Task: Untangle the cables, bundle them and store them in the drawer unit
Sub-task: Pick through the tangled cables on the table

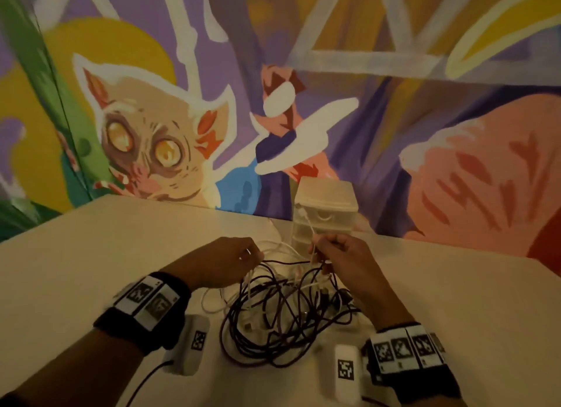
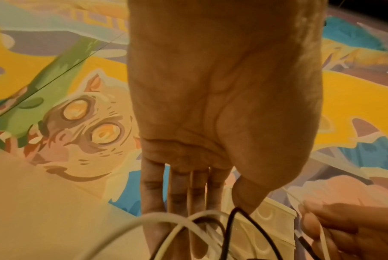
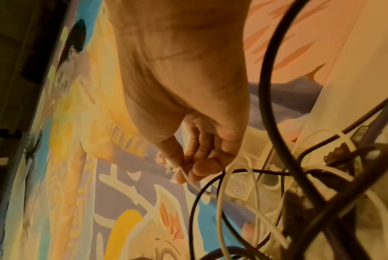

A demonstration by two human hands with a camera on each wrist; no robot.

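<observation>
A tangle of dark and white cables lies on the pale table in front of me. My right hand pinches a thin white cable between thumb and fingers; its plug end sticks up in front of the small white drawer unit. The right wrist view shows that pinch with dark loops hanging close by. My left hand reaches into the tangle's left top. In the left wrist view its fingers are straight, with white and black cables crossing them.
The drawer unit stands against a painted mural wall, all its drawers pushed in. Two white marker-tagged boxes sit on the table near my wrists; a black lead runs from the left one. Bare tabletop extends left and right.
</observation>
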